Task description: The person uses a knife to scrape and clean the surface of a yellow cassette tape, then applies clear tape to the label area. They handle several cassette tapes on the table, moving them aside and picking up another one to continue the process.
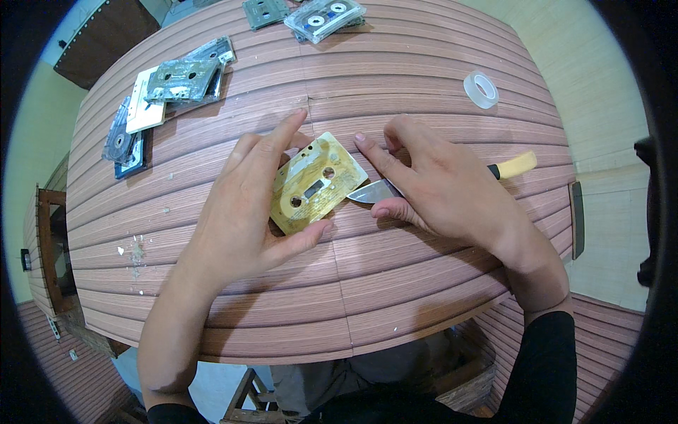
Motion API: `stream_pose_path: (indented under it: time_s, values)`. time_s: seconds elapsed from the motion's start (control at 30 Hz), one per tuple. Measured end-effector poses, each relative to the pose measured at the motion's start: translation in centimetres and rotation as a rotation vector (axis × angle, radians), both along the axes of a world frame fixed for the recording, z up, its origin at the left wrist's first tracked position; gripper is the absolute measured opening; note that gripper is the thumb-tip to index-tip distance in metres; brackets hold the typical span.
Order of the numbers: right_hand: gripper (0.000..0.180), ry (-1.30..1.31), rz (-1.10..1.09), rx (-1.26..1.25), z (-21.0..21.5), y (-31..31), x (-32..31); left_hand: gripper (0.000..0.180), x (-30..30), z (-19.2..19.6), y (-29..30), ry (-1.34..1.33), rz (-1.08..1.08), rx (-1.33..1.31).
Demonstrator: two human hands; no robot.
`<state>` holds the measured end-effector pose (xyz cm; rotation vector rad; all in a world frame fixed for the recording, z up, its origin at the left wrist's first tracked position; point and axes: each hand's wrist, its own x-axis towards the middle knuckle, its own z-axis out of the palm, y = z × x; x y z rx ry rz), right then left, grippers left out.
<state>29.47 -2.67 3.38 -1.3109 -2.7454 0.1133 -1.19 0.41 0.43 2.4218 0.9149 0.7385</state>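
A yellowed, stained cassette tape (311,185) with two hub holes and white edges is at the middle of the table, tilted at an angle. My left hand (244,191) curves around its left side, with the thumb along the near edge and fingers at the far edge; the index finger stretches past it. Just right of the cassette, a knife (518,165) with a yellow handle passes beneath my right hand (441,177). Its blade tip points at the cassette's right edge. My right thumb and index finger are spread apart over the blade, and the palm hides the knife's middle.
Several cassettes (183,79) lie in an overlapping pile at the far left, with more cassettes (325,20) at the far edge. A roll of clear tape (481,90) rests at the far right. Small white crumbs (136,254) are scattered on the left of the wood-patterned table (282,311).
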Motion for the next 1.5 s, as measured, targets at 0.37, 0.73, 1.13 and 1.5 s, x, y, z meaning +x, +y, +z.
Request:
stream_pose_path:
  time_s: [0.37,0.73,1.13,1.5]
  values:
    - [0.073,-0.014,0.035,0.139,-0.1,-0.3,-0.6,0.114,0.1,0.2,-0.1,0.001,0.0,-0.027]
    - [0.044,0.056,0.046,0.003,3.1,0.7,2.6,0.113,0.0,-0.3,-0.2,-0.024,0.015,-0.003]
    - [0.025,0.0,-0.012,0.134,2.3,1.7,3.4,0.106,-0.4,-0.4,0.3,-0.002,0.023,0.077]
    - [0.021,0.186,0.075,0.044,2.1,0.8,1.3,0.125,0.3,-0.7,-0.1,-0.117,0.151,0.039]
